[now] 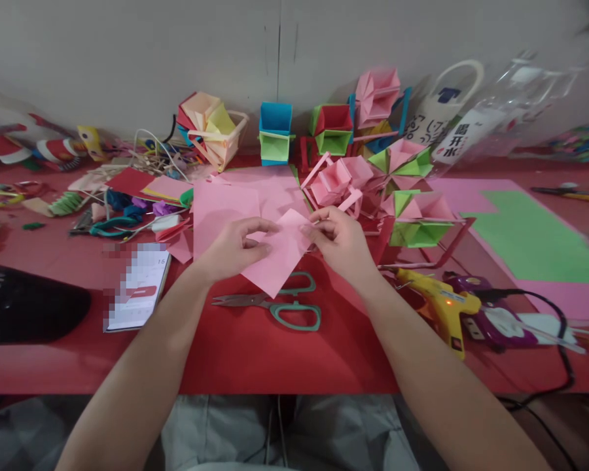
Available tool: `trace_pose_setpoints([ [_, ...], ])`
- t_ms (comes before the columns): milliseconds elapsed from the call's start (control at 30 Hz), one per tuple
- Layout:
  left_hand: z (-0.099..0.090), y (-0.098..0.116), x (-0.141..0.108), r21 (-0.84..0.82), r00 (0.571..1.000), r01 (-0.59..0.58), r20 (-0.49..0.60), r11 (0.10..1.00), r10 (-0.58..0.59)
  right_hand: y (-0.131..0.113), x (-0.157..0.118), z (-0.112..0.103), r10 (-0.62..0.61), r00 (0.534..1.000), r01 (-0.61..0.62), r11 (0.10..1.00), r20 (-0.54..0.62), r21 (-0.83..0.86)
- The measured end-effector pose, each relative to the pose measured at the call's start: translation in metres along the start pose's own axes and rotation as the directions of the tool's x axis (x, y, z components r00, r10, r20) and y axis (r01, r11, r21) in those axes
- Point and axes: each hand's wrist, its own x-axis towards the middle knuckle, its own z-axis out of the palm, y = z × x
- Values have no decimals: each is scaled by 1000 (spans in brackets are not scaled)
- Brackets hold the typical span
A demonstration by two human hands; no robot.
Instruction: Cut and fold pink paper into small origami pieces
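Between both hands is a pink paper square (276,265), turned cornerwise, with creases showing near its upper corner. My left hand (238,245) pinches its left edge between thumb and fingers. At its right edge, my right hand (337,242) grips the paper with thumb and forefinger. Scissors with green handles (294,314) lie on the red tabletop just below, partly covered by the paper's lower corner. Behind the hands lie larger pink paper sheets (226,203).
Folded paper boxes (275,134) and pink paper models (334,180) line the back. A yellow glue gun (439,301) with a lit light lies right, near a purple power strip (500,314). Left are a phone (140,288) and a black cylinder (29,304). Green paper (540,235) lies far right.
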Motion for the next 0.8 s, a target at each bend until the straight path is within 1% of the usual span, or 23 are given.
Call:
trace_pose_setpoints([
  [100, 3, 1, 1, -12, 999, 27, -25, 1000, -28, 2, -1, 2, -112, 992, 106, 989, -57, -101],
  [167, 5, 0, 1, -18, 998, 41, -55, 999, -42, 2, -1, 3, -220, 971, 200, 962, -93, -187],
  [233, 6, -1, 2, -19, 996, 40, -83, 999, -41, 2, -1, 4, -311, 945, 277, 927, -105, -254],
  [300, 8, -3, 3, -19, 994, 17, -103, 1000, -19, 1, 0, 4, -348, 933, 312, 911, -95, -269],
  [367, 9, -5, 3, -27, 995, -9, -100, 1000, 6, -1, 0, 5, -331, 941, 308, 921, -65, -238],
  [500, 13, -7, 2, -63, 998, -33, -64, 997, 29, -3, -1, 7, -242, 970, 238, 962, -12, -135],
  [633, 17, -7, 2, -94, 998, -45, -41, 995, 41, -2, 0, 9, -197, 980, 198, 978, 19, -63],
  [700, 18, -5, 2, -101, 997, -35, -68, 994, 28, -1, 0, 9, -186, 982, 187, 981, 27, -50],
  [800, 18, -2, 3, -101, 992, 8, -126, 995, -21, -1, 0, 8, -189, 981, 191, 981, 50, -35],
])
